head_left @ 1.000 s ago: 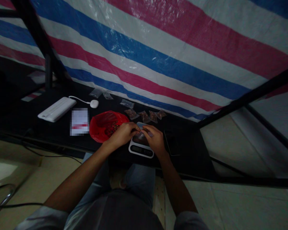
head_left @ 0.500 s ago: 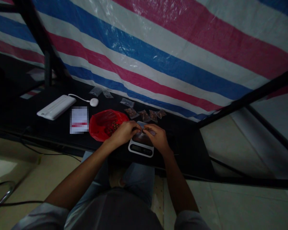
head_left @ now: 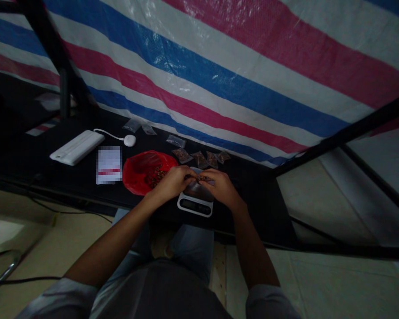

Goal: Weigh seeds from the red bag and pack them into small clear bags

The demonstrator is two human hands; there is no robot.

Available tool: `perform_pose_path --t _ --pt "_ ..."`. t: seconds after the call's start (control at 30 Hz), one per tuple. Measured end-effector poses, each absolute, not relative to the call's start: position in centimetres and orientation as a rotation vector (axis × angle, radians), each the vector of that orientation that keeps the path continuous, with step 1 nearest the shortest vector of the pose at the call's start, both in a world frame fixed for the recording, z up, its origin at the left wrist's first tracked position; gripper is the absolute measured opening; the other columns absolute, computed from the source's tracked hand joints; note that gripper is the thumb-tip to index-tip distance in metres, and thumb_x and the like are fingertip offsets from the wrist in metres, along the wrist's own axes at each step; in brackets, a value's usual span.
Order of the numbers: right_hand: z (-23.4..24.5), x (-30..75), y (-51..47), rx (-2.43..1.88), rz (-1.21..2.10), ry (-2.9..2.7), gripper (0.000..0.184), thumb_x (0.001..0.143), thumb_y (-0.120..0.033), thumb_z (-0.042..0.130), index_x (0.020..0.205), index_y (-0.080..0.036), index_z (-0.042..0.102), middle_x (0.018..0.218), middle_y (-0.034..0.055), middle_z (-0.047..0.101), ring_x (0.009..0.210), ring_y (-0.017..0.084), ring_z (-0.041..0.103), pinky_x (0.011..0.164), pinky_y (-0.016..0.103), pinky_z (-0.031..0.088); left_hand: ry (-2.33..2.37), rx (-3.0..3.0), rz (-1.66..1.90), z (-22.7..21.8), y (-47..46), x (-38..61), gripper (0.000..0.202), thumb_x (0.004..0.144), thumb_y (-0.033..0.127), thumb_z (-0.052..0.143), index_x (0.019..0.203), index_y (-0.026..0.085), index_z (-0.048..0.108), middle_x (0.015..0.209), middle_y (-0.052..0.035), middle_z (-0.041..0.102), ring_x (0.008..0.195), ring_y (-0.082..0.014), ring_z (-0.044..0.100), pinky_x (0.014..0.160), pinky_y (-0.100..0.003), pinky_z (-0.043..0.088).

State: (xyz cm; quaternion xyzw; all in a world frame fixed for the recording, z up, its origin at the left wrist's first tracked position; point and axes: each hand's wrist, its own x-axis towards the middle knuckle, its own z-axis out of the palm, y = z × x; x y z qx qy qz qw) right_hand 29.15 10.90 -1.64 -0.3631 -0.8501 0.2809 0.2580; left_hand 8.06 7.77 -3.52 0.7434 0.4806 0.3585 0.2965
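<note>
Over the white kitchen scale (head_left: 195,206) my two hands meet at the fingertips. My left hand (head_left: 174,181) is closed in a pinch at one edge of a small clear plastic bag (head_left: 202,178) with brown dried bits in it. From the other side, my right hand (head_left: 221,186) grips the same bag, thumb and fingers bent around it. The fingers cover much of the bag. Just left of the scale, partly behind my left hand, lies an open red plastic bag (head_left: 133,175) with loose brown dried pieces (head_left: 157,175) inside.
Several filled small bags (head_left: 199,159) lie beyond the scale, near flat clear bags (head_left: 176,141) (head_left: 132,125). Further left are a white power bank (head_left: 77,147), a cabled white round object (head_left: 129,140) and a blurred-out card (head_left: 108,165). A striped plastic sheet (head_left: 199,75) hangs behind the black table (head_left: 259,199).
My right hand and forearm have turned slightly, the wrist shifting right. Both hands stay together at the small bag above the scale. The view has shifted a little.
</note>
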Motion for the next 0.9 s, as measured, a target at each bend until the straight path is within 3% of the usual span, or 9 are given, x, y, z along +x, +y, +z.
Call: perform_pose_path --t 0.3,0.47,0.67,0.9 --pt "-1.52 29.40 10.91 -0.974 0.781 -2.315 0.022 0.089 -0.014 0.070 0.106 -0.022 0.080 0.106 0.0068 0.076 0.096 0.020 0.073 0.087 0.032 0.058 1.267 1.992 0.935 -3.23 7.74 8.46 0.026 0.091 0.005 0.064 0.104 0.018 0.083 0.104 -0.0074 0.081 0.097 -0.0199 0.075 0.089 -0.027 0.054" --pt "-1.38 29.56 10.80 -0.968 0.754 -2.310 0.024 0.091 -0.010 0.063 0.102 -0.022 0.080 0.104 0.0064 0.078 0.097 0.019 0.073 0.089 0.032 0.057 1.299 1.995 0.922 -3.50 7.93 8.65 0.026 0.090 0.004 0.064 0.101 0.018 0.082 0.102 -0.0062 0.081 0.097 -0.0196 0.075 0.088 -0.026 0.054" --pt "-1.47 29.59 10.92 -0.989 0.721 -2.345 0.020 0.092 -0.008 0.065 0.097 -0.020 0.081 0.098 0.0064 0.079 0.091 0.019 0.074 0.085 0.032 0.056 1.333 1.978 0.923 -3.40 7.98 8.77 0.023 0.089 0.004 0.063 0.096 0.018 0.081 0.098 -0.0040 0.081 0.093 -0.0186 0.076 0.085 -0.025 0.053" --pt "-1.60 29.49 10.93 -0.959 0.626 -2.366 0.022 0.092 -0.007 0.065 0.095 -0.020 0.082 0.102 0.0076 0.077 0.098 0.020 0.072 0.091 0.033 0.057 1.349 1.955 0.921 -3.37 7.75 8.96 0.021 0.089 0.007 0.065 0.098 0.017 0.080 0.100 -0.0048 0.081 0.093 -0.0189 0.076 0.085 -0.025 0.053"
